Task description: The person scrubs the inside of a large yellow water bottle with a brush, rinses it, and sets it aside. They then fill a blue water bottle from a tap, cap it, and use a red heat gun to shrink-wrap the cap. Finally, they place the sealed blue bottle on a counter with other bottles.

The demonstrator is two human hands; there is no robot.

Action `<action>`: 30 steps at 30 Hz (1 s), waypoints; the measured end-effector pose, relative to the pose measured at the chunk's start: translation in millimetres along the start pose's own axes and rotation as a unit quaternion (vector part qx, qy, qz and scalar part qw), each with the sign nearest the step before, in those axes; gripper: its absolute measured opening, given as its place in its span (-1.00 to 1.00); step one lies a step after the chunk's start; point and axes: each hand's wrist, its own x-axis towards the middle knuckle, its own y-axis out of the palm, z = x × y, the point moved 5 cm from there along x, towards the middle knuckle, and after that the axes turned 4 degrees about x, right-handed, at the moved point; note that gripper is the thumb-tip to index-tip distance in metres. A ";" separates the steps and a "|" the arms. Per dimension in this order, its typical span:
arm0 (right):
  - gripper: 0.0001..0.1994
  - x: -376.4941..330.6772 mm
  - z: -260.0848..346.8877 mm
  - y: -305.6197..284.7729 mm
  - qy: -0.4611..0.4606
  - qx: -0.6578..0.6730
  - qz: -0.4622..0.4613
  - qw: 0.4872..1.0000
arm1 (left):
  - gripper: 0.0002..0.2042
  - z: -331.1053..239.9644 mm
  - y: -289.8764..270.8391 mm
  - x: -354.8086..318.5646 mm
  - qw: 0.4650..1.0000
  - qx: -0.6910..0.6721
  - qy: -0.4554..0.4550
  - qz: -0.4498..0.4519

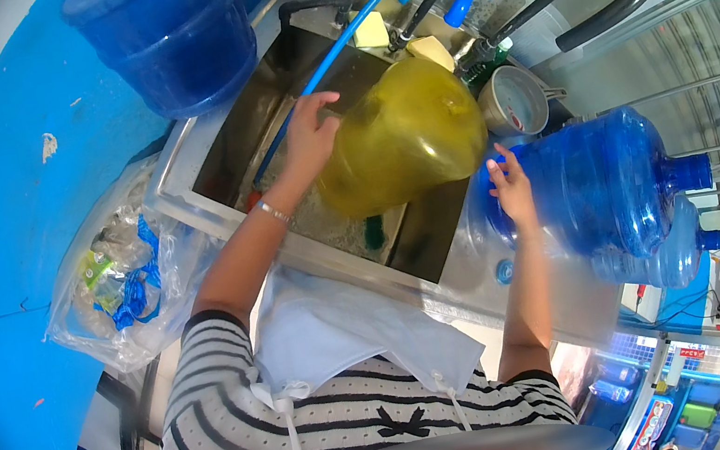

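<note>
Head view: left hand (310, 131) grips the yellow jug (407, 133) at its 9 o'clock side, over the sink (210, 169). Right hand (512, 187), fingers spread, rests flat on the blue jug (604, 186) at 3 o'clock. Sink floor is mostly hidden; the face is blurred.

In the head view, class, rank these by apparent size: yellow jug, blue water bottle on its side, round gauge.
1. Blue water bottle, though the fisheye makes this unsure.
2. Yellow jug, nearly alike.
3. Round gauge.
</note>
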 end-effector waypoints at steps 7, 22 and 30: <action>-0.27 39.6 -21.9 45.8 0.116 0.191 -0.027 0.974 | -0.44 51.9 90.4 54.3 0.963 -0.224 -0.101 0.108; -0.54 53.3 -55.7 30.7 0.029 0.311 0.054 0.949 | -0.62 5.0 65.1 -76.0 0.963 -0.037 -0.131 0.232; -0.52 79.8 45.1 64.3 -0.017 -0.074 -0.003 0.997 | -0.67 -31.6 61.0 -141.3 0.804 -0.015 -0.135 0.579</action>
